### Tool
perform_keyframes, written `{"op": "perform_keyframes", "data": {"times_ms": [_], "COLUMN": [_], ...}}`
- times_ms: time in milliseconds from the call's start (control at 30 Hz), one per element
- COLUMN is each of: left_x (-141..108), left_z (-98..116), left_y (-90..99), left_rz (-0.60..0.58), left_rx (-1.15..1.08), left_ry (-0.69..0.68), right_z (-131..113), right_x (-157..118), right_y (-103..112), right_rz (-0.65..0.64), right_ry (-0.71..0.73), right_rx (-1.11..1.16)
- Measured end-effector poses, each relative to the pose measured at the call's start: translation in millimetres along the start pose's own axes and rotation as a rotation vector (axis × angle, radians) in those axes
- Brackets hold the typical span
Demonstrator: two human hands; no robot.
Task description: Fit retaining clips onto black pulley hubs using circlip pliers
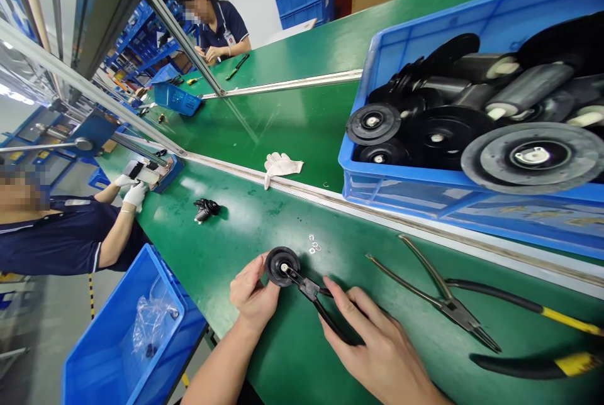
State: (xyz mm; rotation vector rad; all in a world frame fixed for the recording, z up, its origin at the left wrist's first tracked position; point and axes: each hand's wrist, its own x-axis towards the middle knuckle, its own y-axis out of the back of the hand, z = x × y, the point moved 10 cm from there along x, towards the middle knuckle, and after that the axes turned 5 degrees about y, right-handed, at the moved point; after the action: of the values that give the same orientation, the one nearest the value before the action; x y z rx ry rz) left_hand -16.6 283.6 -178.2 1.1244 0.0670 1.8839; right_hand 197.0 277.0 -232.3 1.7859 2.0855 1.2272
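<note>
In my left hand [255,292] is a round black disc-shaped part [278,258] with a pale centre, gripped by its edge. My right hand [372,336] is closed around the dark handles of a pair of circlip pliers [309,290]. Their tips touch the middle of the disc. Several small metal rings [314,244] lie on the green bench just beyond the disc. To the right rests a larger pair of long-nosed pliers [455,310] with black and yellow handles. The underside of the disc is hidden.
A blue crate [453,191] heaped with black round parts stands at the right. A white glove [283,165] lies across the metal rail. Black parts [206,209] sit further left. A blue bin [127,355] is beside the bench. Two co-workers are at the left and back.
</note>
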Motion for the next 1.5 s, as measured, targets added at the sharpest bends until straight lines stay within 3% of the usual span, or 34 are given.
{"op": "perform_keyframes", "data": {"times_ms": [167, 533, 967, 1167, 1300, 1500], "left_x": [0.6, 0.3, -3.1, -0.4, 0.7, -2.7], "left_z": [-1.5, -15.7, -13.5, -10.6, -10.3, -19.7], "left_y": [-0.7, -3.9, -8.5, -8.1, -10.0, -8.4], "left_rz": [0.017, 0.022, -0.034, -0.027, -0.038, -0.012], "left_rx": [-0.018, -0.181, -0.155, -0.083, -0.092, -0.06], "left_ry": [0.009, 0.098, 0.056, 0.05, 0.03, 0.077], "right_z": [-3.7, -5.7, -3.7, -12.0, -13.4, 0.0], "right_x": [0.6, 7.8, 7.3, 4.6, 3.0, 7.7], "right_y": [0.5, 16.1, 8.7, 7.4, 3.9, 8.0], "right_rz": [0.007, 0.098, 0.059, 0.018, -0.003, 0.049], "right_ry": [-0.017, 0.037, 0.033, 0.073, 0.086, -0.001], "right_rx": [0.012, 0.297, 0.221, -0.078, -0.142, 0.249]}}
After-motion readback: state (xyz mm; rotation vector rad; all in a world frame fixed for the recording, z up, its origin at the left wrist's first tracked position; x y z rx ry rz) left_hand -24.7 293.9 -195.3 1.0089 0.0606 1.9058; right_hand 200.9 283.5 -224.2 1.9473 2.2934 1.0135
